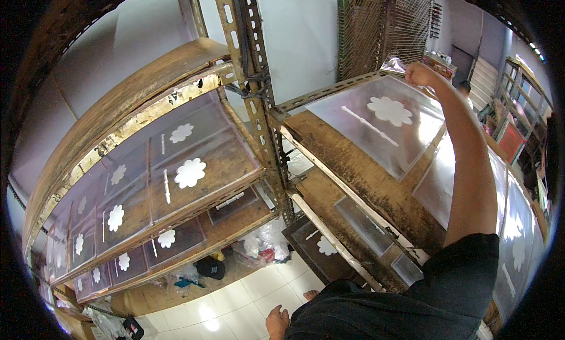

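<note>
My right hand [416, 75] reaches out to the far side of the upper right shelf. Its fingers are pinched on the edge of a clear plastic sheet, whose lifted corner [393, 64] curls up and shines beside them. Below that hand lies a clear plastic sheet [353, 141] printed with a white flower shape [389, 111] and a thin white bar [369, 126]. Whether the lifted corner belongs to this sheet or to one next to it, I cannot tell. My left hand [276, 323] hangs low over the floor, fingers loosely curled and slightly apart, with nothing seen in it.
Wooden shelves [353, 148] on slotted metal posts [259, 110] stand left and right. Several similar printed sheets [206, 190] lie on the left shelves. Plastic bags [265, 243] and a dark cap [210, 268] sit underneath. White tiles [235, 302] cover the floor.
</note>
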Demonstrator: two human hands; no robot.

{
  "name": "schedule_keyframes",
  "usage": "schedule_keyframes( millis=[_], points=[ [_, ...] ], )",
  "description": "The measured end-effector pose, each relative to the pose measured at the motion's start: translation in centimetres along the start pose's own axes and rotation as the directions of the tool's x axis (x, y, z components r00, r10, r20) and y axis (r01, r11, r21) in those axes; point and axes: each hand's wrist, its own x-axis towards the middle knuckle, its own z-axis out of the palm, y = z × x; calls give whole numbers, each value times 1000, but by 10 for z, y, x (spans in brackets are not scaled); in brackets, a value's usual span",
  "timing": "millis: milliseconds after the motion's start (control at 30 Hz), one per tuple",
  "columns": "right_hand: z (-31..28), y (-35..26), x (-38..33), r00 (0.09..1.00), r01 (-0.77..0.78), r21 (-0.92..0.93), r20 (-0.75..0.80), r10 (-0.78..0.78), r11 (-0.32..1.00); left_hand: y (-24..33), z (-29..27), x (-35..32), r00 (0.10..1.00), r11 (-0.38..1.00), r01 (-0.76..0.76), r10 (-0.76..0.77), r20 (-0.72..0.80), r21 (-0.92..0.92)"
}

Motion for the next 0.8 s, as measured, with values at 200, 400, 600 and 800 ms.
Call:
schedule_keyframes(
  millis=[200, 400, 600, 800],
  points=[
    [0, -29, -15, 982, 88, -127, -153, -107, 988, 2, -1, -8, 1000, 1000, 12, -12, 18, 7],
    [-16, -45, 7, 927, 267, -495, -104, -361, 827, -20, 12, -19, 998, 999, -45, 45, -35, 11],
    [-50, -183, -15, 834, 503, -359, -37, -550, 786, -19, 18, -23, 973, 983, -174, 182, -143, 63],
    [-38, -430, -125, 485, 872, -132, 100, -869, 472, 25, -29, -87, 950, 992, -113, 92, -297, -57]
  ],
)
